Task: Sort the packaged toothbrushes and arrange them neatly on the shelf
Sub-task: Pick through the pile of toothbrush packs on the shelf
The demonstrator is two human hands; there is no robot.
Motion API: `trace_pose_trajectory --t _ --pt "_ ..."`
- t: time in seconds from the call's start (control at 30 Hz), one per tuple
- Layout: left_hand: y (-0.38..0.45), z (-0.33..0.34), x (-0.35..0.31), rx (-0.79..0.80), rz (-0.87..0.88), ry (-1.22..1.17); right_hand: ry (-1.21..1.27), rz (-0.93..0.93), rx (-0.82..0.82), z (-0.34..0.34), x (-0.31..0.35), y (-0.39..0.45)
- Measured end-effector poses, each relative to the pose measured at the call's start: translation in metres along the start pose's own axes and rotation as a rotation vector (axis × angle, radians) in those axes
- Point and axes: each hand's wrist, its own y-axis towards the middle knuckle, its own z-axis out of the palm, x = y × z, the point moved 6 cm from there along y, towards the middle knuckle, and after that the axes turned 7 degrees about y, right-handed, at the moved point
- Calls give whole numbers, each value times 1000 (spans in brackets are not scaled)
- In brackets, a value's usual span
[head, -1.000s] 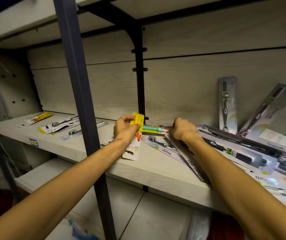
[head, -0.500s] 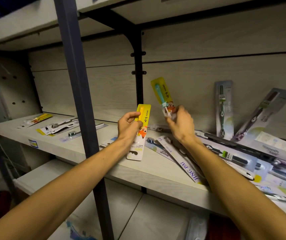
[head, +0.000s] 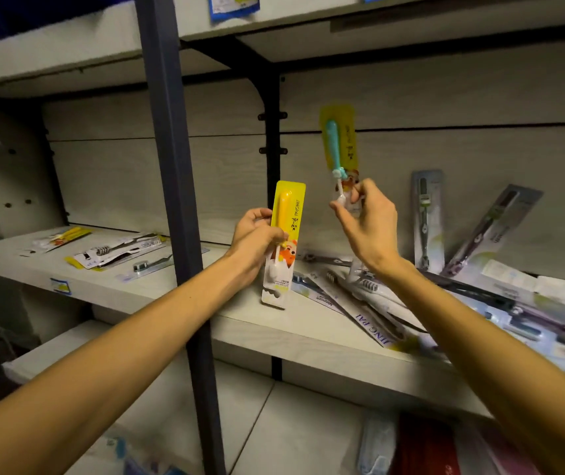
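My left hand (head: 253, 236) grips a yellow children's toothbrush pack (head: 284, 245) with a yellow brush, held upright above the shelf (head: 246, 320). To its right and higher, my right hand (head: 368, 217) pinches the lower end of a second yellow pack holding a teal brush (head: 337, 142), raised in front of the back panel. Below my right hand lies a jumbled pile of grey and white toothbrush packs (head: 359, 299). Two grey packs (head: 426, 217) lean against the back panel at the right.
A dark metal upright (head: 174, 200) stands in front of my left forearm. Left of it, on the same shelf, lie a few packs (head: 116, 253) in loose rows. A black bracket post (head: 272, 149) divides the back panel. Shelves run above and below.
Both hands have lifted from the shelf, each with a yellow pack. The right hand has pulled the teal-brush pack out of the pile and raised it upright.
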Motion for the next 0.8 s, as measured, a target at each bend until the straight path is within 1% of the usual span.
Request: trace_pose_trajectory --t 0.1,0.23,0.37,0.43,0.57,0.63,0.73,0.8 --pt "-14 5 -8 109 80 57 16 -20 -111 -18 18 -10" --pt "-40 9 -30 310 226 154 -35 -74 -134 -20 54 -28" --pt "-68 -25 -59 426 330 209 -9 -76 -131 1 98 -49" --pt "-80 -53 -72 452 382 206 7 -55 -144 17 122 -59" --pt "-92 -124 -94 421 459 159 25 -52 -136 62 168 -77" --pt "-92 -164 -97 369 467 126 27 -67 -114 89 188 -91" --pt "-78 -224 -90 222 400 54 12 -70 -54 137 215 -111" --pt "-64 -260 -75 141 323 100 18 -78 37 174 232 -117"
